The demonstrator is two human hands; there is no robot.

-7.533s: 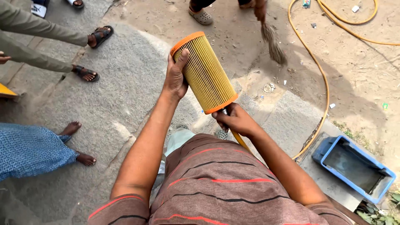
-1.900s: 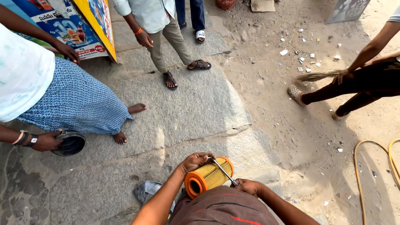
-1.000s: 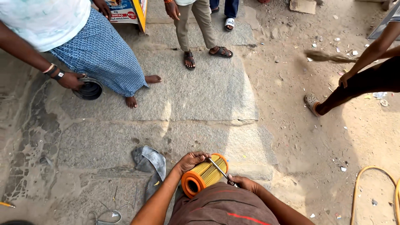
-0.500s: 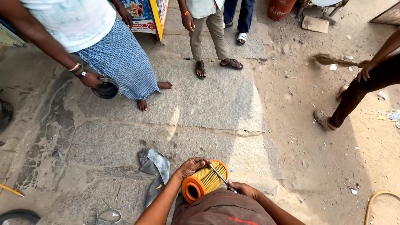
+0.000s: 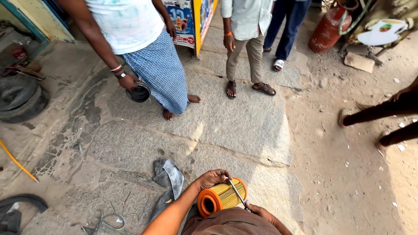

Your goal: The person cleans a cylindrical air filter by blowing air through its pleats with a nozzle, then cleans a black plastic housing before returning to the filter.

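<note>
View has tilted up since the earlier frame; filter point(image 5: 221, 196) sits unchanged at the lap. Left hand point(image 5: 212, 178) clasps its far end; right hand point(image 5: 257, 209) grips a thin nozzle point(image 5: 237, 194) laid across it.

A pleated yellow paper filter point(image 5: 223, 196) with glossy orange plastic caps, a thin metal rod point(image 5: 237, 194), rough stone paving point(image 5: 244, 126).

Bare forearms, no sleeves showing — brown garment point(image 5: 230, 223) over the lap, no rings or watch visible
</note>
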